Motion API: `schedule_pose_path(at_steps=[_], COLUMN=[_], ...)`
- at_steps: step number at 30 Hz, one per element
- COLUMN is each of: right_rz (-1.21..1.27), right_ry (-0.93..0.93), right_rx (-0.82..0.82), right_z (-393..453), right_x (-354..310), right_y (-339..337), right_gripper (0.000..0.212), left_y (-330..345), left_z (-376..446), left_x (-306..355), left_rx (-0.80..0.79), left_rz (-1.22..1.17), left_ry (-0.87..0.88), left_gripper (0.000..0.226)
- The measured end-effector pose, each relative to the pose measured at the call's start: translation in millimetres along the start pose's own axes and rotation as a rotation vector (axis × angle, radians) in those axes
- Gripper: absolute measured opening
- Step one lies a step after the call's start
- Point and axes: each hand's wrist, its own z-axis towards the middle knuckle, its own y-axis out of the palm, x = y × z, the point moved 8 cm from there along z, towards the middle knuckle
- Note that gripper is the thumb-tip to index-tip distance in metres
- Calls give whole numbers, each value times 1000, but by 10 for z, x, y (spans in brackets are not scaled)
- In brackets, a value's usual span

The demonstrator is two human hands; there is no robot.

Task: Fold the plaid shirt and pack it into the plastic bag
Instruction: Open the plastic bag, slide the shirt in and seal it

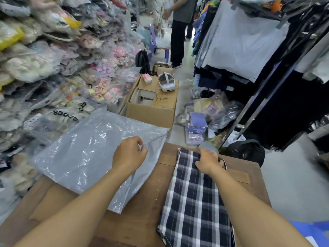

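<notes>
A dark blue and white plaid shirt (pixel 194 202) lies folded into a long strip on the right side of the wooden table (pixel 147 207). My right hand (pixel 208 162) grips its far end, fingers curled over the cloth. A large grey plastic bag (pixel 85 150) lies flat on the table's left part and hangs past its far edge. My left hand (pixel 130 154) pinches the bag's edge near its right corner, where the plastic is pulled taut.
Stacks of bagged goods (pixel 53 68) wall the left side. Beyond the table stands an open cardboard box (pixel 151 113) with a white headset (pixel 166 82) on it. Hanging clothes (pixel 249 41) fill the right, bags lie on the floor (pixel 204 114), and a person (pixel 179 29) stands far back.
</notes>
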Motion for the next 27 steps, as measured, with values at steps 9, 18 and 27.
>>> schedule_pose_path(at_steps=[9, 18, 27], right_rz=[-88, -51, -278], right_ry=[-29, -786, -1081], right_rx=[124, 517, 305], right_z=[28, -631, -901], right_x=[-238, -1410, -1894], right_y=[-90, -304, 642], right_gripper=[40, 41, 41], left_y=[17, -47, -60], left_z=[42, 93, -13], left_x=[-88, -150, -203], left_rx=[-18, -16, -38], left_rz=[-14, -3, 50], left_ry=[-20, -5, 69], left_gripper=[10, 10, 11])
